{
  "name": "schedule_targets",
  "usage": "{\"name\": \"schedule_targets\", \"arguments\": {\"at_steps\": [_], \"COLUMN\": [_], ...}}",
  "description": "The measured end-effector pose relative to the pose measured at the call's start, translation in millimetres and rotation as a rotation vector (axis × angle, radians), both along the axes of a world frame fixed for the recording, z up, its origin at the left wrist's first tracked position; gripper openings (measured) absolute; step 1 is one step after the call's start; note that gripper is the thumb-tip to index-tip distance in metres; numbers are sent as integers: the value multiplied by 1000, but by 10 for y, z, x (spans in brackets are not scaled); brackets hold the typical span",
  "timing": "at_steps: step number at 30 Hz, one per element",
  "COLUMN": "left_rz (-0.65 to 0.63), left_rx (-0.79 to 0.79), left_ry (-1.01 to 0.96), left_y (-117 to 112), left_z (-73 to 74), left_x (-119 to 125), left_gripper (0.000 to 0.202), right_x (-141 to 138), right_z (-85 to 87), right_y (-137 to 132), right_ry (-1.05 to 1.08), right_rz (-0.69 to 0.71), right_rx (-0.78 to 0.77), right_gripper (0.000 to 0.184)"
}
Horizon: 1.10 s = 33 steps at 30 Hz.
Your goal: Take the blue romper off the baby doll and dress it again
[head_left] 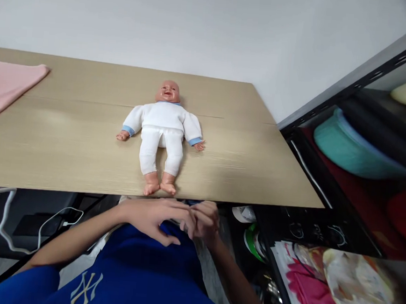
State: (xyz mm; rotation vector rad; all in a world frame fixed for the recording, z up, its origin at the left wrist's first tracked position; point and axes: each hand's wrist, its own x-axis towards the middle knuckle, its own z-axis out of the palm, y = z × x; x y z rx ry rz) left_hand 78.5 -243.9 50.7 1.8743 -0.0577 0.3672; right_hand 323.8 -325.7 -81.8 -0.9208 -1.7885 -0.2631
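A baby doll [164,116] lies on its back on the table, head toward the wall and feet at the front edge. It wears a white top with blue cuffs and white trousers, its arms spread out to the sides. Below that edge, over my lap, my left hand [161,216] is held palm down with the thumb apart and the fingers reaching to the right. Its fingertips touch my right hand [204,219], whose fingers are curled in. Neither hand touches the doll, and no object shows in them.
A pink cloth [7,85] lies at the left of the tan table [75,160]. To the right, a dark shelf holds a teal basin [354,147]. Lower right are a pink cloth item [313,289] and plastic bags. A white cable [6,221] hangs at lower left.
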Motion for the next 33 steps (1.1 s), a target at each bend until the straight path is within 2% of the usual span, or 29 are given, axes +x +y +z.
{"name": "schedule_targets", "arguments": {"at_steps": [1,3,6,8,10,12,14,16,17,19,21,25,27,29,32,33], "left_rz": [13,98,361,556,768,905,957,962,956,947,958,982,964,942,875,797], "left_rx": [-58,-172,-187,-150,-105,-110,-199,-304,-338,-370,-397,-444,-458,-474,-450,-357], "left_ry": [38,131,316,417,481,496,483,469,465,454,444,454,475,491,526,575], "left_y": [-109,-249,-299,-262,-208,-156,-114,-74,-54,-10,26,5,-71,-178,-346,-396], "left_z": [-163,-514,-1062,-1392,-1650,-1819,-1913,-1966,-1986,-2020,-2041,-1986,-1893,-1747,-1402,-1250], "left_x": [-50,-148,-278,-332,-352,-339,-298,-233,-194,-108,-26,49,3,-125,-490,-651], "left_gripper": [29,35,39,49,61,73,80,80,78,72,65,56,57,60,59,54], "right_x": [-19,-75,-165,-198,-193,-134,-13,156,246,410,519,560,525,474,375,336], "right_z": [-192,-523,-823,-885,-853,-761,-664,-618,-624,-688,-785,-889,-842,-713,-360,-204], "right_y": [-149,-318,-350,-337,-369,-458,-560,-616,-612,-540,-408,-176,-138,-150,-222,-252], "right_ry": [-48,-48,31,24,-16,-67,-125,-63,37,291,424,442,436,428,377,342], "right_rz": [13,-85,-263,-233,-98,78,256,297,234,8,-136,-105,-69,-53,-24,5], "right_rx": [-39,-263,-634,-780,-851,-876,-896,-891,-878,-843,-828,-852,-860,-854,-826,-814], "right_gripper": [26,36,51,42,35,33,32,41,48,57,60,66,68,68,58,51]}}
